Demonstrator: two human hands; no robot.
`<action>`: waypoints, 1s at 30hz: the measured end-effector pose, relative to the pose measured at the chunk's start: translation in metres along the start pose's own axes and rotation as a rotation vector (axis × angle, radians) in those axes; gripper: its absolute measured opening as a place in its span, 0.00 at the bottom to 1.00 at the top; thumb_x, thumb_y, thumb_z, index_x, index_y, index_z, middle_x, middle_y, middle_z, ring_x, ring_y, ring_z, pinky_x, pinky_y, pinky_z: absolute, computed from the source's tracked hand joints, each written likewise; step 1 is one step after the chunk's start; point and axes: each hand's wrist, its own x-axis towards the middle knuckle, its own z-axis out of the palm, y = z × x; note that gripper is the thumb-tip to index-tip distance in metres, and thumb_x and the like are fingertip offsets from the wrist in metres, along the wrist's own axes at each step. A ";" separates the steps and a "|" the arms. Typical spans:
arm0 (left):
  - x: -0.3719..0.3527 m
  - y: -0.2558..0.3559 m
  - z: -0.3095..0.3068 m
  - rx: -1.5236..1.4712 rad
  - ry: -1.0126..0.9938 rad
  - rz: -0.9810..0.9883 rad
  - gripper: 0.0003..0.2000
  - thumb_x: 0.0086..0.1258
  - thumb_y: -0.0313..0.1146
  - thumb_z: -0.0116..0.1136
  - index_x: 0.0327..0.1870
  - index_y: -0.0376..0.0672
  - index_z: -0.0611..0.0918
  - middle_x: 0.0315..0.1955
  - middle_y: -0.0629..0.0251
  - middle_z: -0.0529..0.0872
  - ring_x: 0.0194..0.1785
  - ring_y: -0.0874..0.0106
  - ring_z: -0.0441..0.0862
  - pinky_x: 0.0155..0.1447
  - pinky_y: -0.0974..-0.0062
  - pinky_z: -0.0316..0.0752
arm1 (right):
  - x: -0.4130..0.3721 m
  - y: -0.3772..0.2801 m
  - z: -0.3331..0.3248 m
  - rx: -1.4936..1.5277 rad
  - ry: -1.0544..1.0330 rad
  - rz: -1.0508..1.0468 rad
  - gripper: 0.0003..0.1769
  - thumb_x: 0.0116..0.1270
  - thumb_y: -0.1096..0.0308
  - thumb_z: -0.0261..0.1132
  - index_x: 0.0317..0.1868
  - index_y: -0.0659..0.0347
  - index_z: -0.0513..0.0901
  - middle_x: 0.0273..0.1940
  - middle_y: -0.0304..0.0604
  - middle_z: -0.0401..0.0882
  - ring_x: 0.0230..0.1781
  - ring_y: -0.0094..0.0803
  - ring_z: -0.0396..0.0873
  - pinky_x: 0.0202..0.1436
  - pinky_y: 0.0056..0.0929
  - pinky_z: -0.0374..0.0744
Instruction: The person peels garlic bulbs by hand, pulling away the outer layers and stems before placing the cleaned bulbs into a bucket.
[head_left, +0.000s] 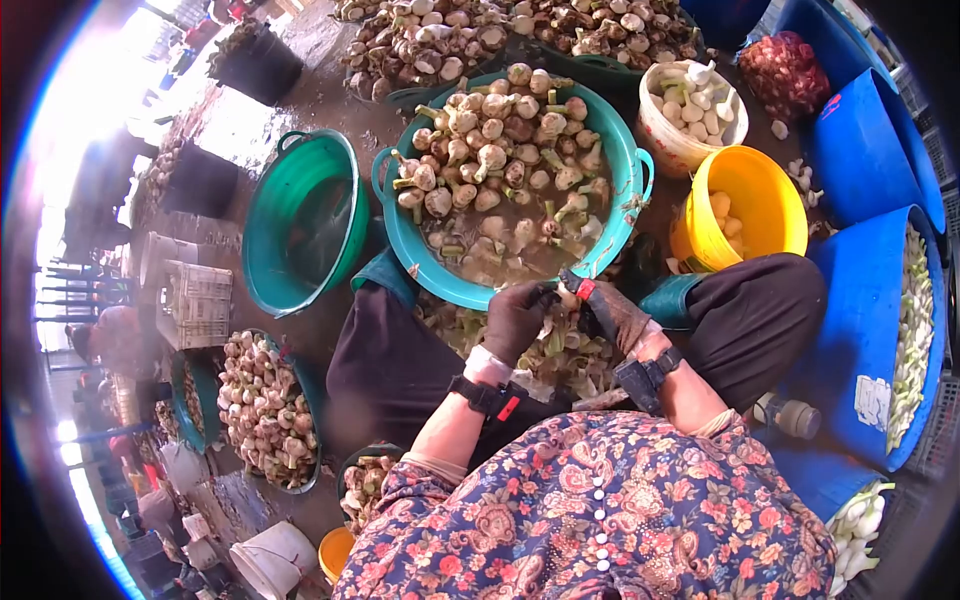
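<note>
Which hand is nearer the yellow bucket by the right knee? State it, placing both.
Right. The gloved right hand is left of the yellow bucket and lower in the view; the gloved left hand is farther left, beyond the right hand.

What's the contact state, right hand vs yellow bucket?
Apart. The head view shows a visible gap between the gloved right hand and the near side of the yellow bucket.

No legible txt. White label (873, 404) on blue drum (838, 345), R side of frame: print unreadable at this res.
</note>
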 end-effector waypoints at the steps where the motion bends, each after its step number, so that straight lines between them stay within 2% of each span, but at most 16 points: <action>1: 0.003 -0.001 -0.001 -0.122 -0.001 -0.106 0.06 0.61 0.26 0.63 0.38 0.36 0.84 0.30 0.65 0.86 0.33 0.76 0.81 0.41 0.78 0.75 | 0.000 0.001 -0.001 0.010 -0.036 -0.055 0.26 0.63 0.39 0.58 0.31 0.56 0.77 0.20 0.32 0.71 0.17 0.21 0.68 0.20 0.20 0.64; 5: 0.006 0.005 -0.021 -0.490 -0.122 -0.377 0.09 0.66 0.30 0.60 0.41 0.34 0.82 0.35 0.68 0.85 0.36 0.80 0.78 0.42 0.81 0.74 | -0.005 -0.007 -0.006 -0.113 -0.203 -0.268 0.24 0.65 0.43 0.58 0.35 0.58 0.78 0.24 0.32 0.72 0.21 0.18 0.68 0.23 0.18 0.66; 6: 0.005 0.005 -0.026 -0.590 -0.150 -0.435 0.09 0.66 0.31 0.59 0.42 0.34 0.82 0.36 0.68 0.85 0.37 0.80 0.79 0.43 0.81 0.74 | -0.009 -0.012 -0.008 -0.168 -0.237 -0.242 0.24 0.65 0.46 0.58 0.41 0.61 0.78 0.31 0.32 0.73 0.28 0.18 0.69 0.31 0.17 0.68; 7: 0.004 0.004 -0.030 -0.643 -0.211 -0.427 0.12 0.68 0.34 0.58 0.46 0.36 0.80 0.38 0.68 0.84 0.39 0.79 0.79 0.43 0.81 0.75 | -0.015 -0.020 -0.008 -0.224 -0.272 -0.218 0.24 0.65 0.48 0.58 0.47 0.63 0.78 0.38 0.32 0.75 0.35 0.17 0.70 0.38 0.16 0.69; 10: -0.005 0.011 -0.035 -0.840 -0.270 -0.487 0.14 0.68 0.35 0.57 0.48 0.35 0.79 0.39 0.66 0.84 0.40 0.77 0.80 0.44 0.81 0.75 | -0.023 -0.028 0.001 -0.192 -0.387 -0.307 0.25 0.65 0.50 0.59 0.50 0.64 0.77 0.41 0.35 0.77 0.38 0.18 0.72 0.41 0.17 0.71; 11: -0.006 0.001 -0.030 -0.999 -0.206 -0.474 0.15 0.69 0.37 0.56 0.49 0.35 0.79 0.38 0.65 0.84 0.39 0.75 0.82 0.45 0.80 0.76 | -0.022 -0.027 0.001 -0.218 -0.345 -0.313 0.24 0.65 0.52 0.61 0.51 0.64 0.77 0.41 0.35 0.77 0.38 0.19 0.72 0.41 0.18 0.72; 14: -0.006 -0.013 -0.033 -0.857 -0.063 -0.463 0.13 0.68 0.34 0.57 0.48 0.34 0.80 0.39 0.65 0.84 0.38 0.75 0.81 0.44 0.81 0.77 | -0.013 -0.021 -0.001 -0.294 -0.218 -0.327 0.21 0.62 0.60 0.66 0.52 0.64 0.77 0.43 0.36 0.78 0.37 0.20 0.73 0.41 0.20 0.74; 15: -0.004 -0.020 -0.031 -0.672 0.045 -0.382 0.12 0.67 0.32 0.59 0.46 0.34 0.80 0.39 0.66 0.84 0.37 0.77 0.81 0.43 0.80 0.77 | -0.013 -0.019 -0.001 -0.394 -0.093 -0.469 0.21 0.59 0.61 0.68 0.51 0.62 0.77 0.41 0.38 0.78 0.36 0.22 0.74 0.39 0.22 0.74; 17: -0.003 -0.004 -0.036 -0.488 0.063 -0.354 0.10 0.67 0.30 0.59 0.43 0.33 0.82 0.35 0.67 0.85 0.37 0.78 0.80 0.43 0.82 0.75 | -0.017 -0.022 0.006 -0.588 0.166 -0.755 0.22 0.55 0.62 0.71 0.49 0.57 0.79 0.36 0.41 0.78 0.34 0.28 0.76 0.36 0.27 0.74; 18: -0.002 0.003 -0.038 -0.396 0.069 -0.339 0.09 0.66 0.29 0.59 0.41 0.33 0.82 0.34 0.67 0.85 0.36 0.79 0.79 0.43 0.82 0.74 | -0.019 -0.023 0.010 -0.751 0.134 -0.840 0.21 0.54 0.64 0.70 0.49 0.57 0.79 0.35 0.42 0.77 0.34 0.31 0.76 0.37 0.29 0.74; 20: -0.004 0.008 -0.036 -0.500 0.005 -0.398 0.08 0.67 0.29 0.58 0.41 0.33 0.82 0.33 0.67 0.85 0.36 0.79 0.79 0.41 0.82 0.75 | -0.029 -0.026 0.031 -1.074 0.067 -0.997 0.19 0.53 0.69 0.68 0.47 0.57 0.78 0.33 0.46 0.76 0.33 0.39 0.77 0.37 0.34 0.75; 21: -0.005 0.011 -0.037 -0.584 -0.023 -0.440 0.08 0.67 0.29 0.58 0.41 0.33 0.82 0.33 0.67 0.84 0.35 0.79 0.79 0.41 0.81 0.75 | -0.026 -0.019 0.040 -1.155 0.148 -1.083 0.17 0.49 0.72 0.67 0.43 0.57 0.78 0.29 0.49 0.73 0.32 0.48 0.75 0.36 0.39 0.74; 24: -0.011 0.002 -0.033 -0.740 -0.041 -0.492 0.10 0.68 0.31 0.57 0.43 0.33 0.81 0.34 0.66 0.84 0.36 0.78 0.80 0.40 0.81 0.76 | -0.018 -0.009 0.039 -0.979 0.081 -1.009 0.15 0.47 0.72 0.67 0.39 0.58 0.77 0.29 0.49 0.74 0.32 0.47 0.75 0.35 0.38 0.74; 28: -0.014 -0.008 -0.019 -0.852 0.103 -0.429 0.11 0.68 0.32 0.58 0.44 0.34 0.81 0.35 0.67 0.84 0.37 0.78 0.79 0.42 0.81 0.76 | -0.006 -0.001 0.031 -0.525 0.070 -0.635 0.08 0.57 0.70 0.65 0.35 0.61 0.76 0.25 0.37 0.74 0.27 0.33 0.76 0.29 0.30 0.72; 29: -0.014 0.001 -0.020 -0.816 0.147 -0.362 0.11 0.68 0.34 0.59 0.44 0.35 0.81 0.35 0.68 0.83 0.38 0.79 0.79 0.43 0.81 0.75 | -0.010 -0.008 0.033 -0.040 0.084 -0.324 0.08 0.63 0.64 0.62 0.34 0.59 0.78 0.23 0.33 0.73 0.22 0.24 0.75 0.22 0.24 0.69; 30: -0.014 0.007 -0.020 -0.781 0.190 -0.297 0.12 0.67 0.35 0.59 0.44 0.35 0.81 0.35 0.69 0.83 0.38 0.79 0.79 0.43 0.81 0.74 | -0.007 -0.006 0.027 0.151 0.106 -0.187 0.07 0.64 0.63 0.61 0.33 0.58 0.78 0.21 0.31 0.72 0.20 0.23 0.72 0.21 0.23 0.68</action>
